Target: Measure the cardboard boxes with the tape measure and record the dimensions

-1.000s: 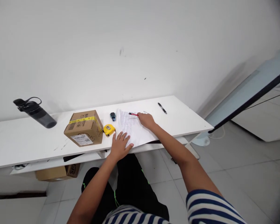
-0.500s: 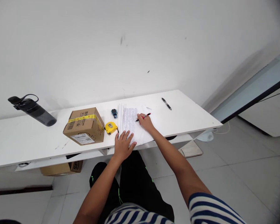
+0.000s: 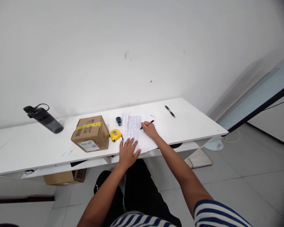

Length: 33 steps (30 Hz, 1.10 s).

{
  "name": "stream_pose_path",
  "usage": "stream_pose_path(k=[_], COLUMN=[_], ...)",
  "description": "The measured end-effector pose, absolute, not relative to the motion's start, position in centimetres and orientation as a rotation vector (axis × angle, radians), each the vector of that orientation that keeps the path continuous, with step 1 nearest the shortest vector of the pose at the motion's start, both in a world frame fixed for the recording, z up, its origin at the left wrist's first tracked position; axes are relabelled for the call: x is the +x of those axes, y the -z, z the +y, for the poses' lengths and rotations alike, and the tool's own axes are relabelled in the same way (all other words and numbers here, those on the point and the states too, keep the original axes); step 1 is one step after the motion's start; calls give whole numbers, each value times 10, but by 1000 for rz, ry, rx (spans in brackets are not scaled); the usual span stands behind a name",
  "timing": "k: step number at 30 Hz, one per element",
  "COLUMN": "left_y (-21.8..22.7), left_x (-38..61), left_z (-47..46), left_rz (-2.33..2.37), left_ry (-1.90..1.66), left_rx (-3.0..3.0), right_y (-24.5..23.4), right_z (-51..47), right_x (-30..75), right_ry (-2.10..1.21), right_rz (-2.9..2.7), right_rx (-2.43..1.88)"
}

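Observation:
My right hand (image 3: 149, 129) grips a black and red pen (image 3: 150, 122), its tip at the written lines of a paper sheet (image 3: 133, 124). Flat on the lower left part of that sheet lies my left hand (image 3: 128, 153), fingers spread. Just left of the fingertips sits a yellow tape measure (image 3: 115, 135). Beside it stands a cardboard box (image 3: 90, 134) with yellow measuring tape across its top and a white label on the front. A dark wristwatch (image 3: 118, 121) rests behind the tape measure.
A dark water bottle (image 3: 44, 119) stands toward the left of the white table (image 3: 191, 121). Another black pen (image 3: 170, 111) lies at the right. An open cardboard box (image 3: 65, 177) is on the floor below. A pale wall rises behind the table.
The whole view has shifted, so everything on the table appears slightly lower and further right. Both hands keep nearly the same places on the paper, the pen still in my right hand.

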<state>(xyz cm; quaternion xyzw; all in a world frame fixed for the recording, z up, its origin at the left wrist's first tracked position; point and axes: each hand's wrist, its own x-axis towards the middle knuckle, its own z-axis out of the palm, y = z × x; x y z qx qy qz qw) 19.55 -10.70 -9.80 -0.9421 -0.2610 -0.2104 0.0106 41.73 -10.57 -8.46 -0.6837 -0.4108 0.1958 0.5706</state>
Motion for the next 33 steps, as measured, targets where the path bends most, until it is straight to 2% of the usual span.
stream_pose_path(k=[33], left_y=[99], left_x=[197], left_z=[-110], left_rz=[-854], left_ry=[663], left_rx=[-2958], right_y=[92], right_z=[-106], right_x=[420], right_ry=[-378], right_rz=[-950], right_rx=[-1613])
